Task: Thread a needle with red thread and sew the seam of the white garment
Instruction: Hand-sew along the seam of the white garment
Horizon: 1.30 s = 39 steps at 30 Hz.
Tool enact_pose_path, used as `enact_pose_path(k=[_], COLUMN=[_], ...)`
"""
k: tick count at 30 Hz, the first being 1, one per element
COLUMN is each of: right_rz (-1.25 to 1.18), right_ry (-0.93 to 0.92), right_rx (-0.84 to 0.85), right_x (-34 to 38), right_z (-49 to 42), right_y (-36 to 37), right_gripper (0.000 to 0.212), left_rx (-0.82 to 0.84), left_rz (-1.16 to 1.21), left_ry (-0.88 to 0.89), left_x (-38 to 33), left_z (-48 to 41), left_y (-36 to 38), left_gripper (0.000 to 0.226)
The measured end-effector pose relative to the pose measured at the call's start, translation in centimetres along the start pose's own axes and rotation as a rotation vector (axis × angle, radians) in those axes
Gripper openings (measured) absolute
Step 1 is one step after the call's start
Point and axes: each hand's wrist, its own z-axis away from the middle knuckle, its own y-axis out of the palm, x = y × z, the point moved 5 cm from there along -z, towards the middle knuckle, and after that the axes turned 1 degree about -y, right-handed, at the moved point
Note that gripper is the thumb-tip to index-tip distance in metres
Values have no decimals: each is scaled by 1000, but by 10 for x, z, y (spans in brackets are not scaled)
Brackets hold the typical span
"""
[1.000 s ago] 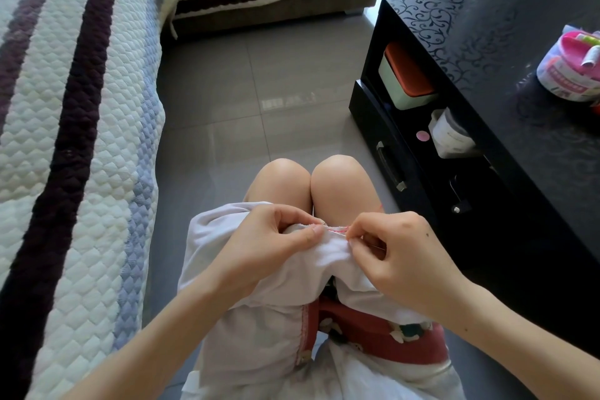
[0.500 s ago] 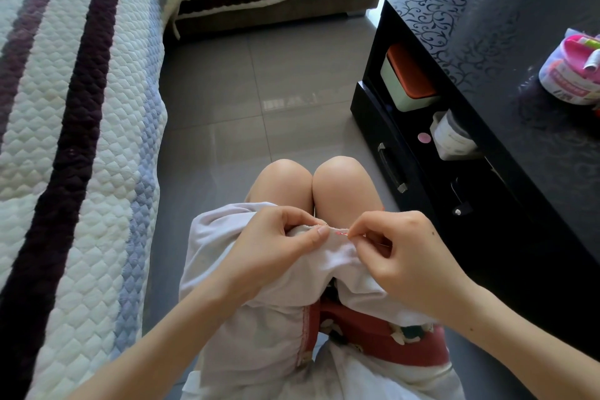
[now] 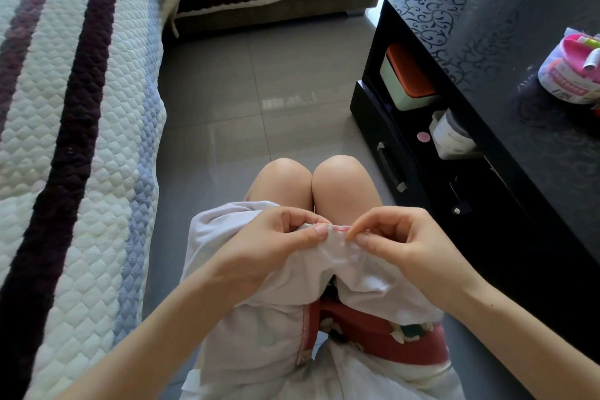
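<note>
Crumpled white garment (image 3: 259,328) over bare knees (image 3: 337,178), left hand (image 3: 266,247) pinching its red-stitched seam (image 3: 340,228), right hand (image 3: 412,243) pinching the seam edge just beside (needle too small to tell).

The garment (image 3: 259,328) is white, its seam stitches (image 3: 341,228) red; the sofa cover (image 3: 81,107) is white (purple and blue stripes); the worktop (image 3: 487,26) is black with swirls.

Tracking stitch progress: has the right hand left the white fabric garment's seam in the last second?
No. The right hand stays pinched at the seam of the white fabric garment, same gap to the glossy black table.
</note>
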Motion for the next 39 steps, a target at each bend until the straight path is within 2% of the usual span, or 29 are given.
enact_pose_path(k=[2,8,14,19,26,28,30,32,35,39], right_rz=[-35,-56,-31,62,-1,234,528,702,779,704], right_ry=[17,-6,42,37,-20,-142,-370,-562,-698,-722], right_rx=[23,82,141,94,13,-55,-201,-280,-263,-169], right_x=[-1,-1,-4,-9,-1,3,17,30,32,29], right_z=[1,-2,-4,-3,-9,-6,1,4,-3,-9], right_y=[3,8,7,0,15,8,3,9,20,22], right_gripper=[9,11,4,13,8,6,17,17,14,13], left_rx=[28,75,63,51,-13,-37,-64,-59,-51,-33], left_rz=[40,43,45,87,-5,-4,-14,-72,-135,-131], left_ry=[-7,-6,-5,-11,-7,-11,-10,6,37,50], left_x=[0,1,-2,-3,-1,-2,-3,-6,-11,-14], left_z=[-1,-2,-3,-2,-4,-2,-2,-2,0,3], left_y=[1,5,0,0,-1,-3,-3,1,5,6], left_gripper=[23,14,17,17,22,20,14,12,12,13])
